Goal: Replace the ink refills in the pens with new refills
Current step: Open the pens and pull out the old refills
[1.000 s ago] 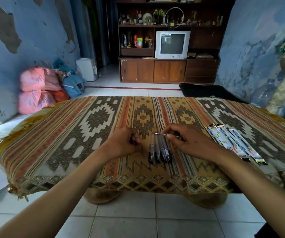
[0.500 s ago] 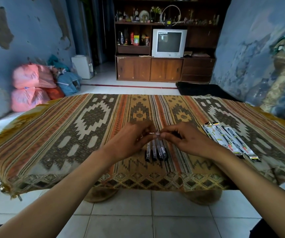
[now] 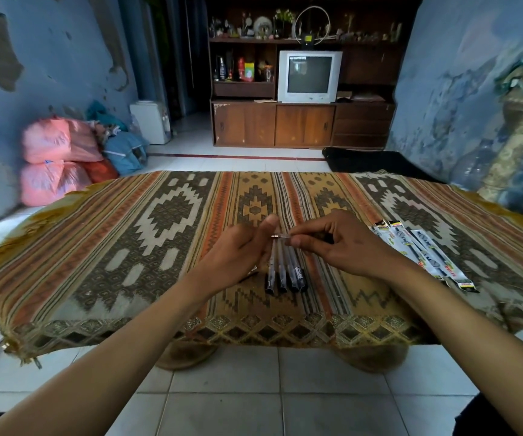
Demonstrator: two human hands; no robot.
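Seen from a head camera looking down over a low table draped in a patterned woven cloth (image 3: 147,247). Both bare forearms reaching in from below.

Right hand (image 3: 342,247) pinching a slim clear pen part (image 3: 280,236), thumb and forefinger curled round it, metal tip pointing toward the left hand. Hard to tell whether a bare refill or a barrel section. Left hand (image 3: 241,250) hovering just beside that tip, fingers relaxed and straight, thumb raised, seemingly holding nothing; a small dark piece peeking out under the heel of that hand, unclear what.

Lying directly beneath the fingertips of both hands: a tight row of four dark pens (image 3: 285,269), side by side, touching, caps toward the viewer. Resting well out past the right wrist: several packaged new refills (image 3: 427,256), fanned on the cloth, apparently still sealed.

Judging by this: barely beginning. Looking like one pen being taken apart or its old refill being drawn out. No packet visibly opened, no new refill fitted. Remaining pens apparently untouched, so nearly all of the swapping and reassembling still ahead.
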